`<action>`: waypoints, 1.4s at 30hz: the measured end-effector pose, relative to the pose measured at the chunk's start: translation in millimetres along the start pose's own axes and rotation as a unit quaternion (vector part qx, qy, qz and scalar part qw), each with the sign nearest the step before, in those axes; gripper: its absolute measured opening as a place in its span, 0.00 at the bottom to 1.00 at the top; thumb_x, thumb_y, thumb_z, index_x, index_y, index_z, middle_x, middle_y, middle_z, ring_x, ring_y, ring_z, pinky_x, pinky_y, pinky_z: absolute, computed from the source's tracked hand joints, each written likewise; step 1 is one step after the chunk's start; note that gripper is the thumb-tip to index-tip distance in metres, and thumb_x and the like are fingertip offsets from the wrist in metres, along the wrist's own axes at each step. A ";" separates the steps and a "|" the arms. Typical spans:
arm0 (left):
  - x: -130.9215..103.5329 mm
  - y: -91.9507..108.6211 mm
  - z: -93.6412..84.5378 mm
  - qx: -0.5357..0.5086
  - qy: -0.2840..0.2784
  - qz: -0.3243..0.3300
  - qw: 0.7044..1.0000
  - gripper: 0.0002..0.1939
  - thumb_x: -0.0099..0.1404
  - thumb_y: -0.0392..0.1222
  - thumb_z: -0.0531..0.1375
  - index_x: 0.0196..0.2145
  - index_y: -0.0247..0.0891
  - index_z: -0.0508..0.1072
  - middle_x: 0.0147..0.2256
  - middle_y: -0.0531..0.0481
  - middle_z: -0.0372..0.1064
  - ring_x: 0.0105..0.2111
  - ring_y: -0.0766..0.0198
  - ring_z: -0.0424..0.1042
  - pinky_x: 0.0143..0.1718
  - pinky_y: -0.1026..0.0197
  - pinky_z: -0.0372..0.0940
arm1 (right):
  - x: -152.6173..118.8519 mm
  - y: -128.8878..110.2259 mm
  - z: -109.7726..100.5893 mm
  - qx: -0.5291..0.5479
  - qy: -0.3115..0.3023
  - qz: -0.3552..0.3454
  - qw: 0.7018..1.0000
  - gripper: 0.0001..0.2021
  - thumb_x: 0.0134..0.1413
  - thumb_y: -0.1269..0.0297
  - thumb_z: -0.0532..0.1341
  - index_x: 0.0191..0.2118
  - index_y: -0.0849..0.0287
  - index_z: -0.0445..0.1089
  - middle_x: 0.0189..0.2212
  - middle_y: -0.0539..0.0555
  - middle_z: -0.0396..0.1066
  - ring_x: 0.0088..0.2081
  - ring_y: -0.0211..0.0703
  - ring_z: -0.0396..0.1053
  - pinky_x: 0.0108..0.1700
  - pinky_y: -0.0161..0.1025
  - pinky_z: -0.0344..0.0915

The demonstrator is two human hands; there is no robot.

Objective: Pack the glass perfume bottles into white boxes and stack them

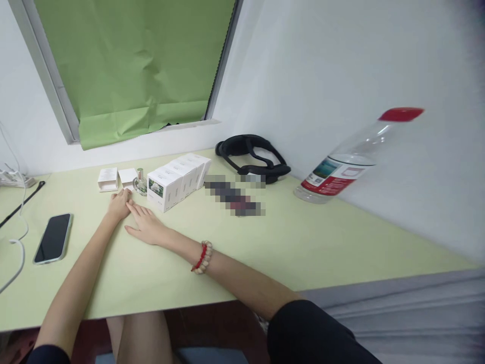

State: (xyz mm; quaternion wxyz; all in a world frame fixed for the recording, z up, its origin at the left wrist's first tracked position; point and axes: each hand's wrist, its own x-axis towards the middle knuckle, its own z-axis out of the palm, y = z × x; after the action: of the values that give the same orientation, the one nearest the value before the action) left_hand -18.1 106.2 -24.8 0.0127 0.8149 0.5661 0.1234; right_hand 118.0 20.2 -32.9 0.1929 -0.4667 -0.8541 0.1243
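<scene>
My left hand [120, 204] rests palm down on the table, fingers loosely stretched out, just in front of a small white open box part [128, 175]. My right hand [148, 225] lies flat beside it, fingers spread and their tips touching or nearly touching the left hand. Neither hand holds anything that I can see. A round glass perfume bottle [140, 185] with a greenish cap stands just beyond the hands. Left of it is another small white box part [108, 180]. To its right, several white boxes [165, 191] with a flower picture form a row.
A phone [53, 238] and white cable [21, 259] lie at the left, near a power strip [17, 179]. Toward the right are a blurred-out item [235, 197], a black headset [253, 156] and a red-capped plastic bottle [333, 174]. Wall and green-covered window stand behind the table [265, 253].
</scene>
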 end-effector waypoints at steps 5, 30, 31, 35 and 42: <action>-3.0 5.0 -3.0 0.042 0.031 -0.024 0.998 0.18 0.67 0.37 0.48 0.53 0.34 0.63 0.52 0.36 0.68 0.54 0.50 0.65 0.56 0.49 0.51 | 2.0 1.5 2.4 0.004 0.008 -0.004 1.000 0.37 0.62 0.54 0.55 0.68 0.72 0.45 0.66 0.70 0.49 0.67 0.56 0.48 0.66 0.52 0.49; -48.8 7.3 -18.2 0.113 0.108 0.048 0.987 0.11 0.64 0.37 0.53 0.30 0.33 0.74 0.30 0.37 0.71 0.43 0.48 0.66 0.46 0.51 0.60 | -1.6 -3.0 -8.1 0.041 0.040 -0.025 0.998 0.25 0.60 0.63 0.59 0.60 0.64 0.57 0.58 0.61 0.62 0.59 0.50 0.60 0.61 0.47 0.54; -49.8 6.9 -17.9 0.106 0.132 0.040 0.985 0.11 0.64 0.38 0.53 0.30 0.33 0.74 0.31 0.38 0.71 0.43 0.49 0.66 0.45 0.51 0.60 | -1.8 -3.4 -9.1 0.047 0.043 -0.022 0.998 0.25 0.59 0.64 0.59 0.61 0.63 0.56 0.59 0.61 0.61 0.60 0.49 0.59 0.61 0.47 0.54; -49.7 7.5 -15.0 0.088 0.198 -0.011 0.976 0.15 0.64 0.41 0.55 0.46 0.32 0.71 0.51 0.34 0.68 0.56 0.45 0.62 0.53 0.49 0.58 | -2.0 -2.9 -10.2 0.056 0.044 0.008 0.997 0.29 0.59 0.66 0.59 0.63 0.64 0.52 0.62 0.61 0.57 0.62 0.50 0.56 0.62 0.47 0.52; -47.0 4.3 -8.6 0.044 0.089 -0.078 0.992 0.14 0.66 0.41 0.51 0.43 0.33 0.72 0.64 0.38 0.54 0.67 0.45 0.46 0.61 0.46 0.52 | -0.3 6.3 0.5 0.027 0.035 0.011 0.999 0.26 0.61 0.63 0.57 0.63 0.65 0.55 0.60 0.62 0.58 0.62 0.51 0.55 0.63 0.48 0.50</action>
State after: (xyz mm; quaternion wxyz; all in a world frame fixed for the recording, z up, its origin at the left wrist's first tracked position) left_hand -31.5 60.1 -24.5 -0.0640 0.7539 0.6314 0.1696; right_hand 122.6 23.3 -35.8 0.2339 -0.4746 -0.8381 0.1326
